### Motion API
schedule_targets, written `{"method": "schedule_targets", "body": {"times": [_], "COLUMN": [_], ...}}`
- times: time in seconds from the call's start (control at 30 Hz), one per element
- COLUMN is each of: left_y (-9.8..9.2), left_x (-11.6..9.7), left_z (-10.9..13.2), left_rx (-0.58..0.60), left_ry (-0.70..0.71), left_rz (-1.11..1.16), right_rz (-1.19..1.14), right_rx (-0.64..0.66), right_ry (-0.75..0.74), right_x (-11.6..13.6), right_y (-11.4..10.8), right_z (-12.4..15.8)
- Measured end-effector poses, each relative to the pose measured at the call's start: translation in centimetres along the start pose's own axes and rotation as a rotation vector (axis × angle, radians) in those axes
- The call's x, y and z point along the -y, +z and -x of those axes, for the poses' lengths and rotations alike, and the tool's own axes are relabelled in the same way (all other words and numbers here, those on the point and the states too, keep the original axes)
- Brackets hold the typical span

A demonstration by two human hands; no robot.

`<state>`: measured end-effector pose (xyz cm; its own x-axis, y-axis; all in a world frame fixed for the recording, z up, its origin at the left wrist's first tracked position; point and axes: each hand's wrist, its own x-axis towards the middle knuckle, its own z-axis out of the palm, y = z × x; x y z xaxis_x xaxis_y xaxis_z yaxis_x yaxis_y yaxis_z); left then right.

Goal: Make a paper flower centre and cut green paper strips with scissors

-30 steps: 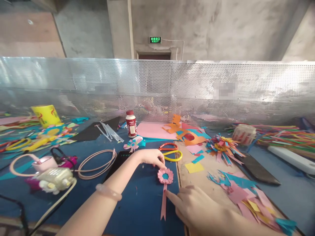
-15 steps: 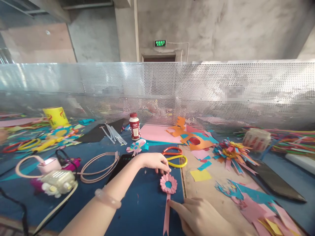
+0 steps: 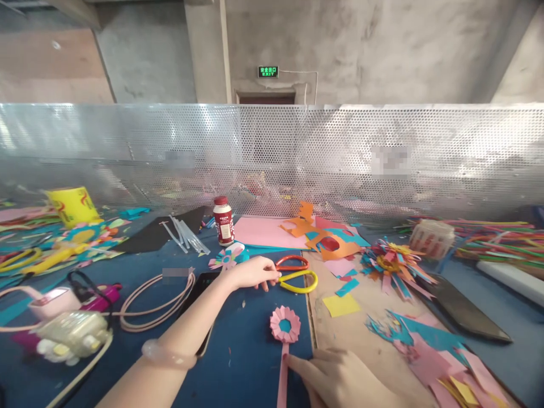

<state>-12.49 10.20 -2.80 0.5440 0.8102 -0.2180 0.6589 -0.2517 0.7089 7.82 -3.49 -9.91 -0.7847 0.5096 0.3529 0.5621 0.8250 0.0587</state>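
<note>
A pink paper rosette (image 3: 285, 325) with a blue centre lies on the blue tabletop, and a long pink paper strip (image 3: 283, 378) runs down from it towards me. The index finger of my right hand (image 3: 344, 377) is stretched out with its tip on that strip, while the other fingers are bent and partly hidden. Farther forward, my left hand (image 3: 255, 273) has curled fingers, its tips closed at the near end of the yellow handle of the scissors (image 3: 315, 279). The scissors have one red and one yellow handle; their blades are hidden by the hand.
A red-capped bottle (image 3: 223, 221) stands behind pale sticks (image 3: 185, 235). Orange paper scraps (image 3: 335, 241), a paper pompom (image 3: 389, 263) and a dark phone (image 3: 465, 309) are on the right. A cable coil (image 3: 127, 317) and a yellow roll (image 3: 72, 205) are on the left.
My left hand has moved away from the rosette, up to the scissors' yellow handle. My right index finger stays on the strip. The view has shifted slightly right.
</note>
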Motion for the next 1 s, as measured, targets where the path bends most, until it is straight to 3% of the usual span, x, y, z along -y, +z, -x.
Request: {"method": "schedule_targets", "body": {"times": [0.4, 0.67, 0.83, 0.93, 1.0], "left_y": [0.7, 0.8, 0.9, 0.8, 0.8], "left_x": [0.6, 0.5, 0.8, 1.0, 1.1], "left_z": [-0.8, -0.7, -0.9, -1.0, -1.1], "left_rx": [-0.043, -0.048, -0.074, -0.073, -0.075], "left_ry": [0.028, 0.026, 0.056, 0.059, 0.057], "left_rz": [-0.069, -0.079, -0.077, -0.092, -0.091], "right_rz": [-0.022, -0.014, -0.008, -0.007, 0.025], "right_rx": [0.216, 0.207, 0.193, 0.181, 0.194], "right_ry": [0.067, 0.07, 0.132, 0.265, 0.373], "right_x": [0.8, 0.6, 1.3, -0.6, -4.0], "right_y": [-2.7, -2.7, -4.1, -5.6, -6.4], "right_z": [-0.6, -1.0, -0.8, -1.2, -2.0]}}
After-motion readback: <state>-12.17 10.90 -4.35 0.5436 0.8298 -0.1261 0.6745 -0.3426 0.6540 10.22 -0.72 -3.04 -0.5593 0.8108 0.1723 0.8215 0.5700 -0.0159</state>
